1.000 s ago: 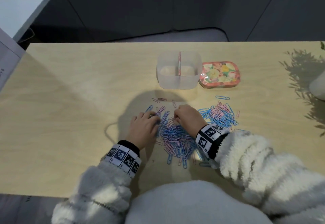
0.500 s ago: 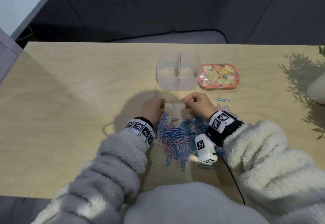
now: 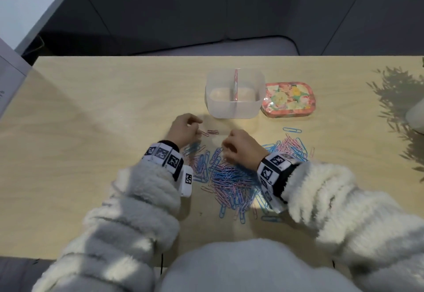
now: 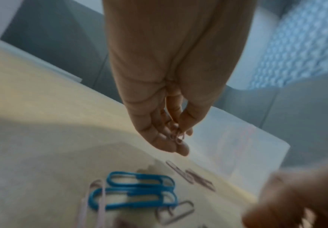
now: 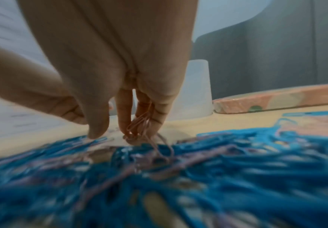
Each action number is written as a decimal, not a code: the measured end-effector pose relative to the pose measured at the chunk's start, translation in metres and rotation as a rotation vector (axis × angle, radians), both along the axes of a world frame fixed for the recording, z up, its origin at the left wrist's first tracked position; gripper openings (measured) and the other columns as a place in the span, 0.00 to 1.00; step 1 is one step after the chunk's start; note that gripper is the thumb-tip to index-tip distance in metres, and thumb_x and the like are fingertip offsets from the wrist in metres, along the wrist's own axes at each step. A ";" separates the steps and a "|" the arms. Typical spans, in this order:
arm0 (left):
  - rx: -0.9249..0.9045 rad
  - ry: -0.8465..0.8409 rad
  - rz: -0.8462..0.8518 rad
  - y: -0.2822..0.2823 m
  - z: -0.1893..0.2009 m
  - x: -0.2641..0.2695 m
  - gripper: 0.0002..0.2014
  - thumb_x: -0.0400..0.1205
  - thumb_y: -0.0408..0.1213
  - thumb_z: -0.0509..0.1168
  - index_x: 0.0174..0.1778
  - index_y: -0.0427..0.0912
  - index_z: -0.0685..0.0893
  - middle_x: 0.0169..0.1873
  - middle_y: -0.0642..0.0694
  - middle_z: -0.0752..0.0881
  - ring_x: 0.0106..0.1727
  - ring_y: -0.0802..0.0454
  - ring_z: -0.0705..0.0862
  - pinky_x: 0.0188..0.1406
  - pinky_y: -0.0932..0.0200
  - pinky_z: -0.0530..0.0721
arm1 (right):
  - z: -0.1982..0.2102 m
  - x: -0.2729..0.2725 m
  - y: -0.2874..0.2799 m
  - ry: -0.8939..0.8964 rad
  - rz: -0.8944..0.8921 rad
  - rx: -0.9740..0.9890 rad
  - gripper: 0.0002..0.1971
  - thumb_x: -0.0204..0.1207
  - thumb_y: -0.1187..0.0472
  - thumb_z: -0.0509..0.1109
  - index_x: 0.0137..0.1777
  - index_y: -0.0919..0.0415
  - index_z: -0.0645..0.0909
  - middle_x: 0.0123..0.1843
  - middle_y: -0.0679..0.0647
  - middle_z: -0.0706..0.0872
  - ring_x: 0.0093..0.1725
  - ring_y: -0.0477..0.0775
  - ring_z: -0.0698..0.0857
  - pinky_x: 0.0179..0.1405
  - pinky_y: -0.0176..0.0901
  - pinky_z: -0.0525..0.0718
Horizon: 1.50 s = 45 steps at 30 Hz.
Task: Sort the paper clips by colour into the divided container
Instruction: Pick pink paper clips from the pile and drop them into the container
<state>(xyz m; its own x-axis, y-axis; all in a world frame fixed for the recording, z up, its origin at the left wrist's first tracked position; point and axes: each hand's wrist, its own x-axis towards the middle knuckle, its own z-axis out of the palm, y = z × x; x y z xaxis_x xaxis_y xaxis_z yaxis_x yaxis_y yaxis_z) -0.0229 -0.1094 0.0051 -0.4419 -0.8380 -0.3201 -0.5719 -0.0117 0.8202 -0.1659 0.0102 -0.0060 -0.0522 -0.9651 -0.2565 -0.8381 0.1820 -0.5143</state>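
On the table (image 3: 91, 131), lines as I see them:
Left hand (image 3: 183, 129): fingers curled, pinching pink clips (image 4: 178, 137), just short of the container.
Right hand (image 3: 243, 148): low over the heap, fingers curled round a few pink clips (image 5: 139, 123).
Paper clips (image 3: 231, 184): blue and pink mixed, heaped between the wrists.
Container (image 3: 234, 110): clear, with a divider, beyond the hands.
Tin (image 3: 289, 98): flowered, touching the container's right side.

Container (image 3: 234, 108) behind clip pile (image 3: 229, 181); tin (image 3: 289, 99) right of container.
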 end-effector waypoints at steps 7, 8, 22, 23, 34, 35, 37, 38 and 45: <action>-0.049 -0.221 -0.211 -0.009 -0.012 -0.011 0.07 0.77 0.42 0.68 0.45 0.45 0.78 0.33 0.48 0.79 0.35 0.51 0.79 0.36 0.56 0.76 | -0.005 0.004 0.019 0.090 0.032 0.027 0.10 0.76 0.67 0.66 0.56 0.64 0.84 0.55 0.60 0.81 0.59 0.61 0.78 0.57 0.50 0.77; -0.142 -0.318 -0.299 -0.009 -0.016 -0.010 0.09 0.75 0.43 0.70 0.47 0.47 0.78 0.36 0.47 0.80 0.37 0.50 0.77 0.40 0.54 0.77 | -0.005 0.004 0.019 0.094 0.020 0.031 0.10 0.76 0.68 0.66 0.55 0.65 0.83 0.55 0.61 0.81 0.59 0.61 0.78 0.57 0.50 0.77; -0.593 -0.499 -0.562 -0.001 -0.024 -0.014 0.07 0.81 0.38 0.61 0.50 0.39 0.80 0.52 0.41 0.82 0.53 0.41 0.79 0.56 0.48 0.77 | 0.065 -0.013 -0.029 -0.233 -0.165 -0.093 0.07 0.74 0.71 0.68 0.48 0.68 0.86 0.46 0.57 0.88 0.43 0.47 0.83 0.50 0.32 0.80; -0.633 -0.520 -0.580 0.000 -0.024 -0.013 0.07 0.81 0.38 0.60 0.50 0.39 0.79 0.51 0.41 0.82 0.53 0.41 0.80 0.55 0.46 0.78 | 0.077 -0.017 -0.042 -0.262 -0.209 -0.151 0.06 0.74 0.71 0.68 0.47 0.68 0.86 0.41 0.55 0.87 0.39 0.45 0.82 0.43 0.25 0.79; -0.633 -0.290 -0.361 -0.002 -0.001 -0.008 0.08 0.83 0.35 0.59 0.48 0.33 0.79 0.45 0.38 0.82 0.47 0.42 0.79 0.45 0.53 0.74 | 0.088 -0.029 -0.076 -0.126 -0.316 -0.285 0.13 0.78 0.68 0.60 0.53 0.65 0.86 0.55 0.61 0.88 0.57 0.60 0.84 0.61 0.50 0.80; -0.662 -0.214 -0.305 -0.005 0.008 -0.011 0.08 0.83 0.34 0.59 0.46 0.32 0.80 0.44 0.37 0.82 0.45 0.42 0.79 0.44 0.55 0.72 | 0.084 -0.027 -0.062 -0.147 -0.324 -0.303 0.12 0.78 0.67 0.61 0.52 0.64 0.86 0.52 0.60 0.89 0.53 0.58 0.84 0.57 0.49 0.81; -0.723 -0.085 -0.231 -0.012 0.028 -0.019 0.07 0.82 0.32 0.59 0.44 0.32 0.80 0.41 0.38 0.81 0.42 0.44 0.78 0.40 0.62 0.67 | 0.067 -0.022 -0.030 -0.160 -0.296 -0.257 0.10 0.77 0.66 0.63 0.50 0.64 0.86 0.49 0.59 0.90 0.47 0.54 0.84 0.52 0.43 0.81; -0.714 -0.042 -0.209 -0.015 0.036 -0.026 0.07 0.82 0.31 0.59 0.44 0.32 0.80 0.40 0.39 0.80 0.42 0.46 0.76 0.39 0.64 0.64 | 0.057 -0.020 -0.015 -0.144 -0.274 -0.190 0.10 0.76 0.66 0.64 0.51 0.64 0.86 0.50 0.59 0.90 0.47 0.53 0.85 0.53 0.42 0.82; -0.651 -0.370 -0.359 -0.030 0.054 -0.089 0.10 0.83 0.33 0.56 0.51 0.34 0.82 0.52 0.36 0.84 0.55 0.38 0.79 0.53 0.48 0.77 | 0.012 -0.008 0.019 0.057 -0.126 0.072 0.09 0.72 0.65 0.70 0.50 0.67 0.85 0.55 0.61 0.80 0.54 0.62 0.80 0.53 0.47 0.78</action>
